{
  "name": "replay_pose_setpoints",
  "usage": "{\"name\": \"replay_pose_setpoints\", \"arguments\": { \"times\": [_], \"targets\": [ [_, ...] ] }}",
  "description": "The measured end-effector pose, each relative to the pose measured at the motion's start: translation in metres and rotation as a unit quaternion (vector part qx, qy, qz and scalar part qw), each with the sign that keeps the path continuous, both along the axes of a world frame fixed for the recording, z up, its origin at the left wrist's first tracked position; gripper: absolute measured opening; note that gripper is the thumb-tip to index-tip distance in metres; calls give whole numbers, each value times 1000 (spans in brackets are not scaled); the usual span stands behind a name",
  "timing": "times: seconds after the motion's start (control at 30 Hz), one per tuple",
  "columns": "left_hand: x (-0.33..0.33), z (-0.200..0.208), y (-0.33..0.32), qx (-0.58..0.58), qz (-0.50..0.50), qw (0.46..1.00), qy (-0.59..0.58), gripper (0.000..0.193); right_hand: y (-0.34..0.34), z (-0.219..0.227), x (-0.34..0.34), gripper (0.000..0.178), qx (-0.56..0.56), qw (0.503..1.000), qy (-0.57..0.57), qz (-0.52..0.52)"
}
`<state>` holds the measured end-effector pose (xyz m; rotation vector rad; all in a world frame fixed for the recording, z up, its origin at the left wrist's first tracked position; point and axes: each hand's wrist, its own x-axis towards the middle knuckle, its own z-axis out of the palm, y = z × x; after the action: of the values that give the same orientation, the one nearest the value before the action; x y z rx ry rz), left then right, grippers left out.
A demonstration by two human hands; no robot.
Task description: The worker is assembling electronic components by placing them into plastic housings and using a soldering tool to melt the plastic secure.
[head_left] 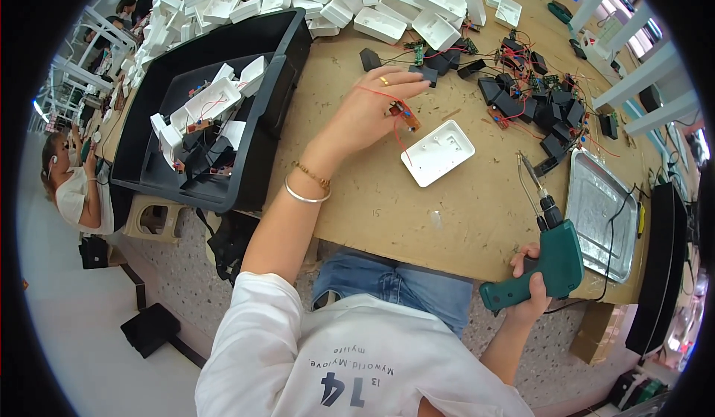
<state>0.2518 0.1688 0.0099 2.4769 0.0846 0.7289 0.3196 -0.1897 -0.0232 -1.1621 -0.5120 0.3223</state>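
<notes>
My left hand [370,109] is over the middle of the table, pinching a small orange-brown circuit board [407,118] with red wires between thumb and fingers. One red wire hangs from it to an open white plastic case [439,153], which lies just below with its hollow side up. Past my fingertips sits a black box-shaped part [426,76]; whether they touch it I cannot tell. At the table's front edge, my right hand [530,283] grips a green soldering gun [550,257] by its handle. Its metal tip and thin feed tube point up, away from me.
A large pile of white cases [357,0] covers the far side. Black parts with wires and boards [544,100] lie at the right, beyond a metal tray [602,216] crossed by a cord. At the left, a black bin [257,149] holds assembled pieces. Another person [78,186] sits far left.
</notes>
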Motion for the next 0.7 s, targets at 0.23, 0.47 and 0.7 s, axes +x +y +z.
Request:
{"name": "replay_pose_setpoints", "arguments": {
  "times": [0.23,0.47,0.7],
  "targets": [
    [0,11,-10,-209,-76,972,-75,42,1,-2,0,46,8,1000,2,1],
    [-32,40,-21,-110,213,943,231,34,-1,-2,1,47,6,1000,0,5],
    [-30,-2,-22,6,188,976,107,37,1,-2,0,48,3,1000,-1,5]
  ]
}}
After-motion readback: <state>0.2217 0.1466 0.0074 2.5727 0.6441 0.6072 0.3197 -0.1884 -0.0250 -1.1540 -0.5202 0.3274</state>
